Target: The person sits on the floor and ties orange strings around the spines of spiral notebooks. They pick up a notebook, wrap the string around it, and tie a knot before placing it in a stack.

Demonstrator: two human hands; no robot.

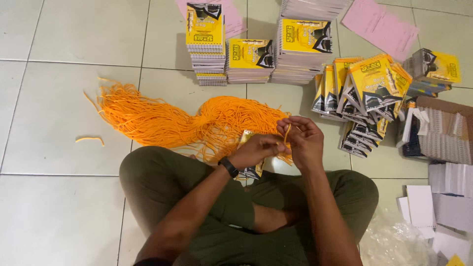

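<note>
Four stacks of yellow booklets (249, 59) stand beyond one orange cord bundle (197, 120) on the floor. Both hands, left hand (256, 150) and right hand (303, 140), pinch one orange cord (287, 133), each grip clamped, above the lap.

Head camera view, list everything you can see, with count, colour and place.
cord bundle: one, orange, floor ahead of the knees
loose cord: one, orange, floor at left
booklet stacks: several, yellow and black, top centre
tumbled booklets: one heap, yellow and black, right
pink sheets: some, top
white cards: many, lower right
wristwatch: one, black, left wrist
left hand: pinching a cord over a booklet
right hand: holding the same cord
</note>
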